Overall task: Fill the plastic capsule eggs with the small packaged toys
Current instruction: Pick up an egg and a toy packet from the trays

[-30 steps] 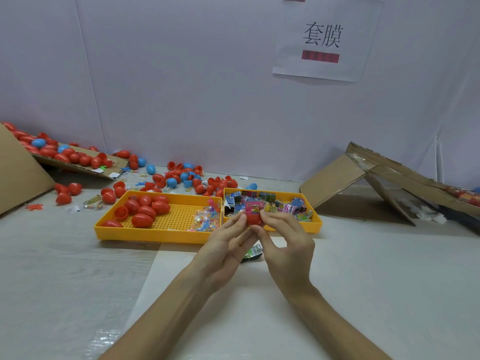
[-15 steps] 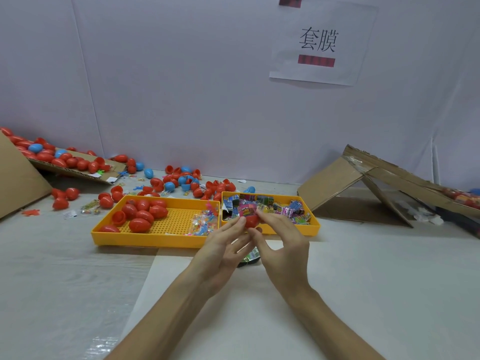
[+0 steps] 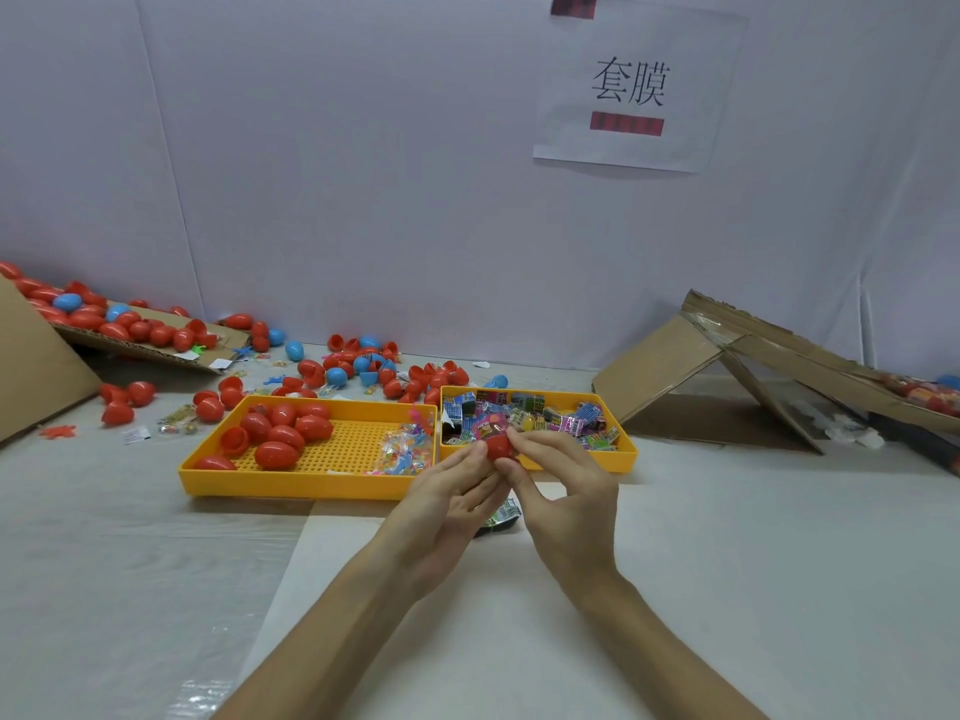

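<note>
Left hand (image 3: 449, 493): fingers curled under the red capsule egg (image 3: 498, 445), cradling it from below. I judge this steadies the shell while it is filled.
Right hand (image 3: 563, 478): thumb and forefinger pinch the egg's upper side, where a pink toy packet (image 3: 490, 427) sticks out, probably to push it in.
Where the egg is: held in the air over the near rim of the toy tray (image 3: 582, 462), close to supply, so reaches stay short.
Egg state: whether it is one half or a hinged pair, I cannot tell, as the fingers hide the seam.
Egg tray (image 3: 291, 483): touches the toy tray's left side and holds red eggs (image 3: 283, 433) at its left end and clear bagged bits (image 3: 405, 452) at its right.
Under the hands: a spare packet (image 3: 503, 516) lies on the table, partly hidden.
Far edge: loose eggs (image 3: 374, 363), red and blue, are scattered there.
Right side: folded cardboard (image 3: 660, 371).
In the way: nothing stands between the hands and the trays.
</note>
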`<state>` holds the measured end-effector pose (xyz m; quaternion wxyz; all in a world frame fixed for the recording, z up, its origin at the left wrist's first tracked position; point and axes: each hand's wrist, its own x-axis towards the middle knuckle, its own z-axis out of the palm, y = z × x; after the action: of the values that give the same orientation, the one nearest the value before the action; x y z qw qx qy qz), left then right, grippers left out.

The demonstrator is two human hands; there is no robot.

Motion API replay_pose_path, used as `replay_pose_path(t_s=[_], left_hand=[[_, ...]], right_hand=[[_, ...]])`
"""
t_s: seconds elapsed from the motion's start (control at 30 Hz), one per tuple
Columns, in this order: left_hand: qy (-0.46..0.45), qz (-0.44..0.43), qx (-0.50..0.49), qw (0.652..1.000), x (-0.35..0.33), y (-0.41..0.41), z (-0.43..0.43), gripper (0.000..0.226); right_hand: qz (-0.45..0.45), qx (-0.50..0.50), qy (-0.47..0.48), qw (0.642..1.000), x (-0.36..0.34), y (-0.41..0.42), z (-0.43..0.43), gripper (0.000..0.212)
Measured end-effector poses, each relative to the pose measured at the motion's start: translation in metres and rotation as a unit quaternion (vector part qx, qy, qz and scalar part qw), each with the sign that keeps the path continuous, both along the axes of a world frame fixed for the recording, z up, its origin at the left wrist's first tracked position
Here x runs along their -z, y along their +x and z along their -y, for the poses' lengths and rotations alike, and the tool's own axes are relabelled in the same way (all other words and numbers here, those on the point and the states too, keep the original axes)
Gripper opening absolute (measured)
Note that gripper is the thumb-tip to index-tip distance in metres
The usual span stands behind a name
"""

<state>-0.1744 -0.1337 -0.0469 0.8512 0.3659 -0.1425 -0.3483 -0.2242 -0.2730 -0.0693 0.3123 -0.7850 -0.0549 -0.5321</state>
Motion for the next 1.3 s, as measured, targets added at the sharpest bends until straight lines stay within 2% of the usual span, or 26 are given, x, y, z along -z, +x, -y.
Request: replay_pose_path(t_s=[0.17,0.63,0.93,1.13,1.23,1.3], left_hand=[[0.034,0.044,0.01,0.998,-0.0033,-0.0026,-0.0009,0.023],[0.056,0.086,0.012,0.995,-0.0049,-0.0047,-0.0015,0.021],[0.061,0.107,0.02,0.992,-0.0041,-0.0036,-0.0001,0.031],[0.06,0.071,0.014,0.996,-0.0066,-0.0042,-0.0008,0.036],[0.048,0.057,-0.015,0.997,-0.0062,-0.001,-0.0023,0.043],[0.048,0.057,-0.021,0.997,-0.0059,-0.0013,-0.0027,0.038]], right_hand=[[-0.02,-0.019,0.032,0.999,-0.0044,-0.0028,-0.0034,0.041],[0.019,0.009,-0.003,1.0,0.0006,-0.0011,0.0001,0.033],[-0.006,-0.028,0.028,0.999,-0.0047,-0.003,-0.0032,0.038],[-0.022,0.012,0.0,1.0,-0.0017,-0.0029,-0.0027,0.041],[-0.02,0.0,-0.028,0.999,-0.0023,-0.0025,-0.0041,0.042],[-0.014,-0.007,-0.029,0.999,-0.0026,-0.0028,-0.0052,0.042]])
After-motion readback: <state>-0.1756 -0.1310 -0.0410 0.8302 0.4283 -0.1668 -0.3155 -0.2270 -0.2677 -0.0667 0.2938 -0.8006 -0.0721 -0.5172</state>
